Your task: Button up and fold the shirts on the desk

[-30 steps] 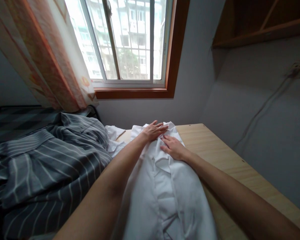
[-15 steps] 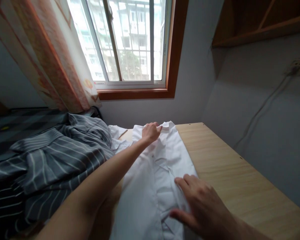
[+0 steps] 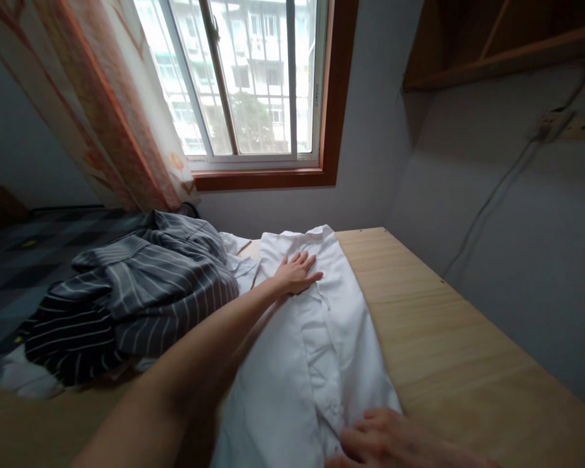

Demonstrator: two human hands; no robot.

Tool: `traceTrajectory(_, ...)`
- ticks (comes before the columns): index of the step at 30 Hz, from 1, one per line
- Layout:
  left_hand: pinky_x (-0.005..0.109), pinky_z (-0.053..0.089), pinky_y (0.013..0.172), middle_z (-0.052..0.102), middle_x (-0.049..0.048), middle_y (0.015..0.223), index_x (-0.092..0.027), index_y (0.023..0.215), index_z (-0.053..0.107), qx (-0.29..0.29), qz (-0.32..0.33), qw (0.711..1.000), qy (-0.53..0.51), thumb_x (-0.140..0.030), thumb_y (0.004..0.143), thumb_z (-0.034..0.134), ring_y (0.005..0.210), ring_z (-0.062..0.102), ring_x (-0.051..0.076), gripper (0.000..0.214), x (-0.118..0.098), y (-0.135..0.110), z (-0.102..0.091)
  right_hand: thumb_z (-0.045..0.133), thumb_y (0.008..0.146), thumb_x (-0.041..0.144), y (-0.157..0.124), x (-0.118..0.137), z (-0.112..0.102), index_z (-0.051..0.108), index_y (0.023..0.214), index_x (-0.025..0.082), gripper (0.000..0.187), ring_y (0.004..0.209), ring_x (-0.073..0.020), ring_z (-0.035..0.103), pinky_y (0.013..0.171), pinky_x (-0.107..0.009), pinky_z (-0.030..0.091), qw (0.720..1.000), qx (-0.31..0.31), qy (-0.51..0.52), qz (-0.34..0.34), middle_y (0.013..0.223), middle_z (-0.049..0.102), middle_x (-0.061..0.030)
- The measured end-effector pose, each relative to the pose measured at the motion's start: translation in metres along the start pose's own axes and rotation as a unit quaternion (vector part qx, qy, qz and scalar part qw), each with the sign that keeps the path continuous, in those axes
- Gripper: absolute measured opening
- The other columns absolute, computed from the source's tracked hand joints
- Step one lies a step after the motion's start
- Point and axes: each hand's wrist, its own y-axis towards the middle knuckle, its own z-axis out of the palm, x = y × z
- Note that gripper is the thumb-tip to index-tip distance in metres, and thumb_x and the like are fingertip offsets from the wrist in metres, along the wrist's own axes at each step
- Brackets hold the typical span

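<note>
A white button-up shirt (image 3: pixel 322 338) lies lengthwise on a light wooden table (image 3: pixel 448 351), its collar toward the window. My left hand (image 3: pixel 296 273) rests flat on the upper part of the shirt, fingers stretched out and pointing right. At the bottom edge of the view my right hand (image 3: pixel 394 442) lies flat on the shirt's lower end, fingers spread toward the left. Neither hand grips the cloth.
A heap of grey and black striped clothes (image 3: pixel 136 292) sits on the table to the left of the shirt. Behind stands a window (image 3: pixel 253 84) with a patterned curtain (image 3: pixel 92 110). A wooden shelf (image 3: pixel 497 45) and a wall socket with cable (image 3: pixel 556 123) are on the right wall.
My right hand slid down the shirt from near the collar to its lower end. My left hand went from gripping the collar edge to lying flat. The view shifted back.
</note>
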Motion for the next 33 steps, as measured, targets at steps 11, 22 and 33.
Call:
traceTrajectory(11, 0.051, 0.011, 0.116, 0.014, 0.0090, 0.161, -0.022, 0.154, 0.021, 0.014, -0.024, 1.000, -0.013, -0.073, 0.089, 0.017, 0.148, 0.013, 0.028, 0.083, 0.000, -0.002, 0.000, 0.065, 0.087, 0.022, -0.005, 0.014, -0.041, 0.057, 0.078, 0.020, 0.012, 0.062, -0.0106, 0.060, 0.059, -0.023, 0.039, 0.985, 0.127, 0.112, -0.039, 0.071, 0.068, 0.0045)
traceTrajectory(22, 0.044, 0.036, 0.104, 0.049, 0.0122, 0.141, -0.019, 0.140, 0.043, -0.117, -0.050, 0.991, 0.032, -0.034, 0.092, 0.042, 0.127, 0.045, 0.028, 0.050, -0.024, -0.025, -0.020, 0.068, 0.080, 0.023, 0.009, 0.026, -0.043, 0.060, 0.109, 0.020, 0.030, 0.096, -0.0186, 0.060, 0.086, -0.031, 0.046, 0.957, 0.024, 0.249, 0.148, 0.102, 0.068, -0.0048)
traceTrajectory(33, 0.035, 0.040, 0.083, 0.064, 0.0059, 0.112, -0.023, 0.100, 0.064, -0.103, 0.437, 0.888, 0.102, -0.029, 0.095, 0.049, 0.099, 0.054, 0.020, 0.017, -0.080, -0.142, -0.020, 0.064, 0.090, 0.032, 0.004, 0.034, -0.013, 0.063, 0.094, 0.026, 0.007, 0.084, -0.0168, 0.056, 0.084, -0.036, 0.041, 0.993, 0.016, 0.026, -0.113, 0.093, 0.066, 0.0032)
